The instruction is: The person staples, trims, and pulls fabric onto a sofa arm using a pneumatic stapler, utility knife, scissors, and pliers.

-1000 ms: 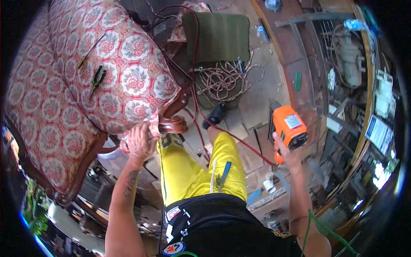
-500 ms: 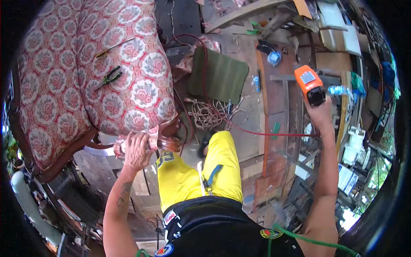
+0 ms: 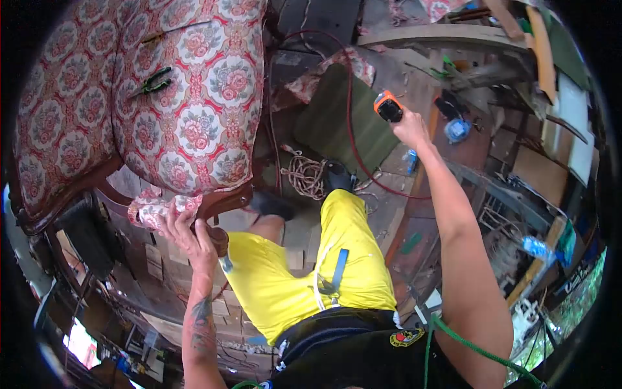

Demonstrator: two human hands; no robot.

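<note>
My left hand (image 3: 188,236) is closed around the fabric-covered armrest (image 3: 148,211) at the front of a floral upholstered seat (image 3: 194,126). An orange and black tool (image 3: 389,107), with a red hose (image 3: 350,107) curving below it, is held in my right hand (image 3: 413,129), over the floor right of the seat. Green-handled pliers (image 3: 153,84) and a long thin screwdriver-like tool (image 3: 175,31) lie on the seat cushion.
A dark green mat (image 3: 343,120) and a tangled rope (image 3: 304,174) lie on the floor between the seat and my right arm. Wood pieces, a blue plastic item (image 3: 457,130) and a metal frame stand at the right. Below are my yellow-clad legs.
The view has shifted and turned. My right hand has swung the orange tool inward, closer to the seat and above the mat. My left hand remains on the armrest.
</note>
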